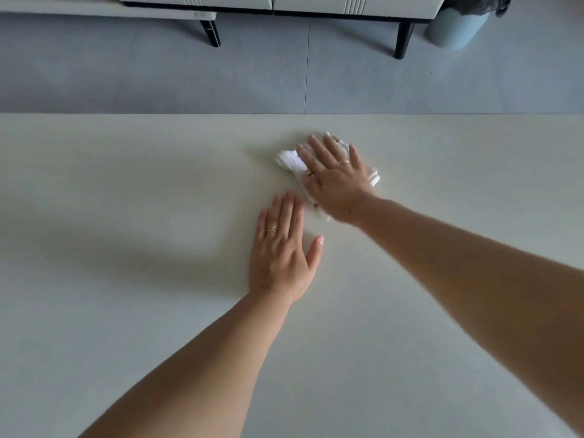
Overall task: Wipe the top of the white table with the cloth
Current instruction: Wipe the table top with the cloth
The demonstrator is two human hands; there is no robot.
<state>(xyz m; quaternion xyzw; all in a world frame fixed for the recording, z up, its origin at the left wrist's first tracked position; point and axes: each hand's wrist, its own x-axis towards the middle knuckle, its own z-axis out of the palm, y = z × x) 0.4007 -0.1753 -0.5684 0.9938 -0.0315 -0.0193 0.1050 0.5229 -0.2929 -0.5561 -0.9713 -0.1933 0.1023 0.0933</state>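
The white table [126, 279] fills the lower three quarters of the head view. A crumpled white cloth [289, 160] lies on it a little right of centre, near the far edge. My right hand [335, 178] is pressed flat on top of the cloth with fingers spread, covering most of it; the hand looks slightly blurred. My left hand [281, 248] rests flat on the bare tabletop just in front and left of the cloth, fingers together, holding nothing.
Beyond the table's far edge is grey tiled floor [158, 77]. A white cabinet on black legs [403, 39] stands at the back, with a pale bin [458, 26] lined with a dark bag at the back right.
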